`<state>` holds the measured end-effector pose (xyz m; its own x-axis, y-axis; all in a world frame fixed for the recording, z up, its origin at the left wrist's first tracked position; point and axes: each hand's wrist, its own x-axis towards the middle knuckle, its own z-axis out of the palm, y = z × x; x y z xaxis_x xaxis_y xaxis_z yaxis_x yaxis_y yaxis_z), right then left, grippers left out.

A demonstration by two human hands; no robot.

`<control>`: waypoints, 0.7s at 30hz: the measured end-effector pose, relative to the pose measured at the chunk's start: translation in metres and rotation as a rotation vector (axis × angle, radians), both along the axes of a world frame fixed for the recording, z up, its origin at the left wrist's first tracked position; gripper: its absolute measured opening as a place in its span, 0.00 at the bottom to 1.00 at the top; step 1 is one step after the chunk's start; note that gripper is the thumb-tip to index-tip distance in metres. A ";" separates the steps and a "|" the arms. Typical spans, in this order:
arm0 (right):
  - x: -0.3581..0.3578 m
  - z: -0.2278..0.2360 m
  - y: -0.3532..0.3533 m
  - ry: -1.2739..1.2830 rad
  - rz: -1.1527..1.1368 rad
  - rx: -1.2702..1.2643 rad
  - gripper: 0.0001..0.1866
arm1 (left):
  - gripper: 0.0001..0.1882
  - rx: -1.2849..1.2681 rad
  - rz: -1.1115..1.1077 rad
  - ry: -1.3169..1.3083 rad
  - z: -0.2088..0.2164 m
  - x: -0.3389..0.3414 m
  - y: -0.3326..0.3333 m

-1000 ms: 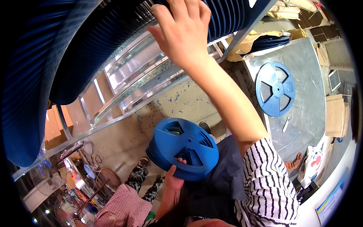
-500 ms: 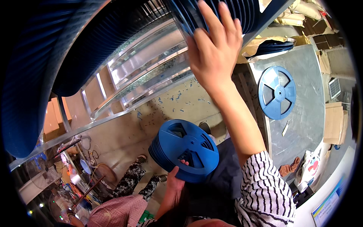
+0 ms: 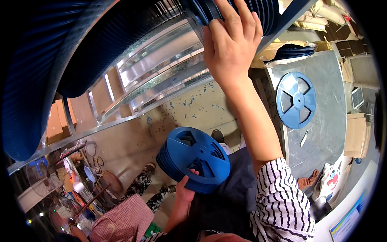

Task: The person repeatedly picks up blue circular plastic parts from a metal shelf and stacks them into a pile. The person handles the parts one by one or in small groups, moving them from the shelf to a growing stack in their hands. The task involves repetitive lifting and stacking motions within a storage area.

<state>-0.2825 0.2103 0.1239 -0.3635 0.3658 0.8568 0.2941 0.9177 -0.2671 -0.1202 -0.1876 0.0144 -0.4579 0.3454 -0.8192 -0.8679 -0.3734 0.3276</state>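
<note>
Plainly, the left hand (image 3: 185,190) is clamped on a stack of blue reels (image 3: 192,152), which sits just above it, thumb on the near rim and fingertips showing through a window of the top reel. The stack's upper face tilts up towards the head; its axis through the hub leans, so the layered rims show on the side above and left of the hand. Seen from here, the face is an oval, longest from upper left to lower right.

Far above that hand, the right hand (image 3: 233,52) reaches up against racked reels (image 3: 266,18) — these stand on edge, side by side, in a row running left and right of its fingers. The fingers are slightly spread, but their tips are cut off by the top edge, so I cannot tell whether they grip.

To the right hand's lower right, a single reel (image 3: 298,105) lies flat on a grey table (image 3: 326,80), with a slim pale tool (image 3: 304,138) below it.

Most of the left palm is hidden by the stack — its reels are hard to count. Lower left of that hand, a person in a checked shirt (image 3: 125,215) is partly cut off.
</note>
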 end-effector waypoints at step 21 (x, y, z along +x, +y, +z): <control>-0.070 -0.059 0.030 -0.021 -0.210 0.197 0.25 | 0.18 -0.021 -0.016 0.020 0.000 0.014 0.010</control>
